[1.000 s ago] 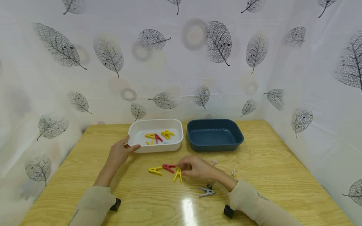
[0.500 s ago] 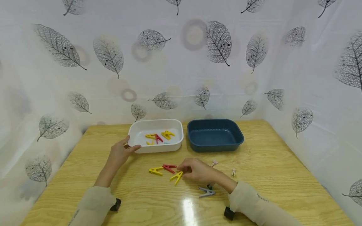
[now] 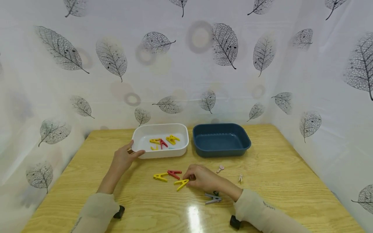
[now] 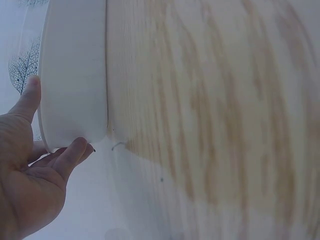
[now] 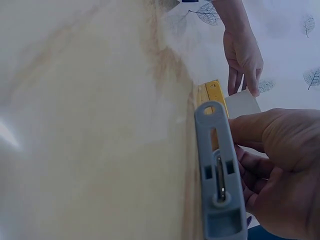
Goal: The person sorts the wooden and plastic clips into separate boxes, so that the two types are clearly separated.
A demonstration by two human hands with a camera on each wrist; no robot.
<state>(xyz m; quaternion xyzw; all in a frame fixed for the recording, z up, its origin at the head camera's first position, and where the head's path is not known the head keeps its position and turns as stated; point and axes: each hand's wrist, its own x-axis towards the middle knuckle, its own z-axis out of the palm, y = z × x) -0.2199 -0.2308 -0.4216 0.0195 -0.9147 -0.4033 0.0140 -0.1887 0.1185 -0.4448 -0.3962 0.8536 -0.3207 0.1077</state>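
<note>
My right hand (image 3: 202, 178) pinches the spring end of a yellow clothespin (image 3: 185, 182) low over the table, its legs pointing left and toward me. Left of it lie a red clothespin (image 3: 170, 172) and another yellow clothespin (image 3: 159, 175). Below my right wrist is a grey clothespin (image 3: 216, 198), which looms large in front of the hand in the right wrist view. My left hand (image 3: 122, 158) grips the near left corner of a white plastic tub (image 3: 163, 154), thumb at the rim and fingers round the end wall. Yellow and red clothespins lie inside that tub.
A dark blue tub (image 3: 221, 152) stands right of the white one. A small pink-headed clip (image 3: 220, 167), a small pale clip (image 3: 240, 178) and a dark clip (image 3: 216, 193), partly covered by the grey clothespin, lie around my right forearm. Leaf-print curtains border the wooden table (image 3: 145, 207).
The yellow clothespin in my right fingers has swung from pointing toward me to pointing left. The right hand has shifted slightly; the left hand stays on the tub.
</note>
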